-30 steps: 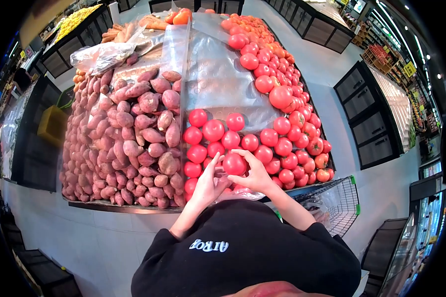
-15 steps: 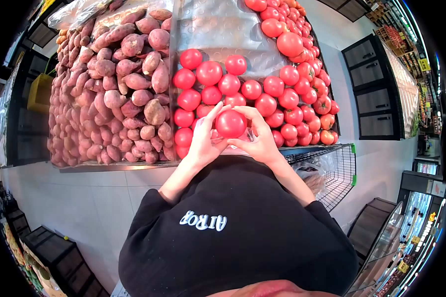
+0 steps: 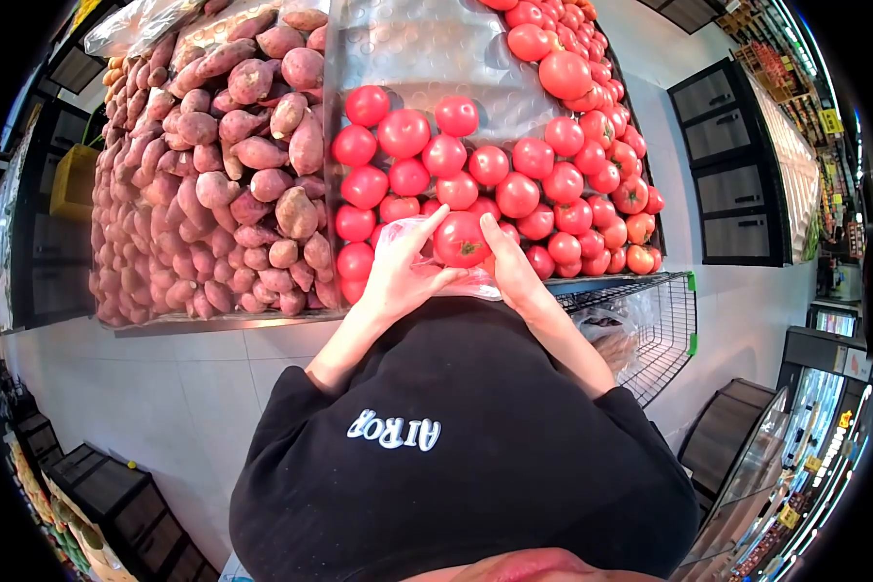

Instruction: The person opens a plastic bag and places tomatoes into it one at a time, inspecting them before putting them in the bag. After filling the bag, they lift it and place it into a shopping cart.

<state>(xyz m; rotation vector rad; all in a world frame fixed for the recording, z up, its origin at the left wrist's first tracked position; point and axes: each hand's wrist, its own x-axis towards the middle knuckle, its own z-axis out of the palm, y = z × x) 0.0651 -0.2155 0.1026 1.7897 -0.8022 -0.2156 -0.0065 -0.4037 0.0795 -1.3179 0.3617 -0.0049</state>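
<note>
Between my two hands, close to my chest, is a round red tomato [image 3: 461, 240] with its green stem scar showing. My left hand [image 3: 404, 264] holds it from the left side, fingers curved around it. On the right side my right hand [image 3: 514, 272] touches it with its fingers. A clear plastic bag [image 3: 476, 284] shows beneath the tomato and around my left hand. Just beyond my hands lie many loose tomatoes [image 3: 518, 195] on the display.
Sweet potatoes [image 3: 246, 127] fill the left part of the stand, behind a thin divider [image 3: 332, 145]. A wire basket cart [image 3: 664, 320] holding plastic bags stands at the right, near my right elbow. Black cabinets [image 3: 732, 184] stand farther right.
The tomato has been turned, so its stem scar now shows. It has moved slightly right, and my right hand's fingers have shifted toward its right side. The view has shifted slightly.
</note>
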